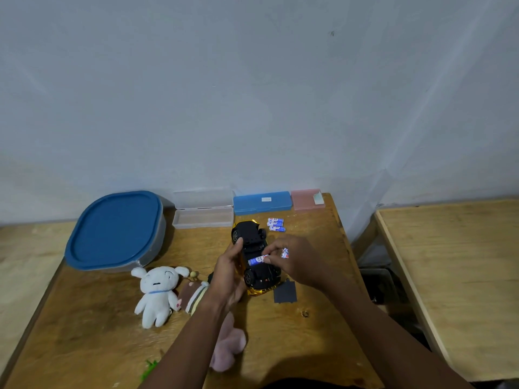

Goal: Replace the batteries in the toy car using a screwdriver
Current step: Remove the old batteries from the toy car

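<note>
- The right grip is closed: thumb and forefinger pinch one end of a blue-and-white battery. The battery's free end points away from the grip, across the toy car.
- The toy car lies belly-up directly under that battery. We judge it is turned over so that the compartment in its black underside faces the grip.
- The left grip clasps the car's flank on the side opposite the right grip, thumb laid on the underside. We take this as bracing, so the car does not slide while the battery is pressed in.
- A second battery shows among the outer fingers of the right grip. We judge it is kept in reserve for the next slot.
- A dark cover panel lies flat on the surface just below the right grip. It is apart from the car, which suggests the compartment is open.
- Loose batteries lie beyond the right grip, close to the car's far end. We cannot tell whether they are spent or fresh.
- We see no screwdriver in view.
- Our judgement is that this is the battery-seating step, with cover and screw yet to be refitted. The risk is reversed polarity.
</note>
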### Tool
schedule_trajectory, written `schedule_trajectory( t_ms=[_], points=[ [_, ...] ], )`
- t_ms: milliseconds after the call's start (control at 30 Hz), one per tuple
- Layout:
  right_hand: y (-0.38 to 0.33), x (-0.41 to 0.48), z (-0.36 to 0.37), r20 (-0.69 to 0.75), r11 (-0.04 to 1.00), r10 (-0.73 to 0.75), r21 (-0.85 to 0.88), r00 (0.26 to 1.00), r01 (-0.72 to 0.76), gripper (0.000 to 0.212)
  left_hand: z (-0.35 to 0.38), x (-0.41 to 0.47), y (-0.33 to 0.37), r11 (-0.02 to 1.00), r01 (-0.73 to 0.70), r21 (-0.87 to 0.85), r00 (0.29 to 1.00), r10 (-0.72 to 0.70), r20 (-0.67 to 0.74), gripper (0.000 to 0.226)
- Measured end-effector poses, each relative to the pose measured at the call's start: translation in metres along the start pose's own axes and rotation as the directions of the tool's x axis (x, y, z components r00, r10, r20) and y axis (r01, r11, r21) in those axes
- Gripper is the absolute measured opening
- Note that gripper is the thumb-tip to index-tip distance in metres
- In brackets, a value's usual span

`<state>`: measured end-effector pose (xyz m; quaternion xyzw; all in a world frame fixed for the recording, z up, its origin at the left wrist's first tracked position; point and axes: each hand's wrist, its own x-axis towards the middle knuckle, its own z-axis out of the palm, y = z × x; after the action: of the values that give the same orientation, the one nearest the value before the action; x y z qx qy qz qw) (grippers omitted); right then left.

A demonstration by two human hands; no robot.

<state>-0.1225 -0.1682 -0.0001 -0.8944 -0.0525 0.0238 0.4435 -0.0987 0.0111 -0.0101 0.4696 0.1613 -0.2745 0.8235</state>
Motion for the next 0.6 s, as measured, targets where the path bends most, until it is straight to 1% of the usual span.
schedule_trajectory(
  t_ms=[100, 167, 233, 367, 467, 500, 533, 567, 600],
  points=[
    [0.002, -0.001, 0.004, -0.030, 0.992, -0.102, -0.078, 0.994, 0.099, 0.014, -0.001, -0.001, -0.001, 1.000, 0.007, 0.000, 1.000, -0.007, 0.007, 0.051],
    [0.003, 0.000, 0.005, -0.046, 0.989, -0.114, -0.096, 0.992, 0.110, 0.014, 0.000, 0.001, -0.001, 1.000, -0.008, 0.010, 1.000, 0.008, 0.002, 0.050],
    [0.001, -0.001, 0.005, -0.065, 0.992, -0.100, -0.078, 0.993, 0.095, 0.012, 0.001, 0.003, 0.000, 0.999, -0.030, 0.035, 1.000, 0.030, 0.001, 0.046],
    [-0.003, -0.002, 0.001, -0.063, 0.997, 0.027, 0.075, 0.998, -0.022, 0.009, 0.007, 0.007, 0.000, 0.996, -0.052, 0.073, 0.998, 0.054, -0.016, 0.042],
    [-0.006, -0.001, 0.000, -0.079, 0.958, 0.147, 0.262, 0.986, -0.121, 0.008, 0.013, 0.010, -0.003, 0.986, -0.087, 0.144, 0.996, 0.089, -0.010, 0.036],
    [-0.006, -0.001, -0.001, -0.096, 0.921, 0.218, 0.350, 0.971, -0.172, 0.008, 0.015, 0.012, -0.004, 0.984, -0.084, 0.160, 0.996, 0.089, -0.022, 0.033],
    [-0.006, -0.003, -0.001, -0.102, 0.853, 0.317, 0.466, 0.943, -0.236, 0.008, 0.015, 0.014, -0.005, 0.982, -0.077, 0.174, 0.996, 0.086, -0.040, 0.031],
    [-0.007, -0.005, -0.001, -0.074, 0.739, 0.425, 0.604, 0.902, -0.298, 0.010, 0.015, 0.016, -0.006, 0.978, -0.071, 0.195, 0.995, 0.084, -0.061, 0.030],
    [-0.006, -0.007, -0.002, -0.010, 0.594, 0.509, 0.728, 0.861, -0.343, 0.014, 0.015, 0.019, -0.007, 0.971, -0.069, 0.228, 0.993, 0.088, -0.076, 0.030]
  ],
)
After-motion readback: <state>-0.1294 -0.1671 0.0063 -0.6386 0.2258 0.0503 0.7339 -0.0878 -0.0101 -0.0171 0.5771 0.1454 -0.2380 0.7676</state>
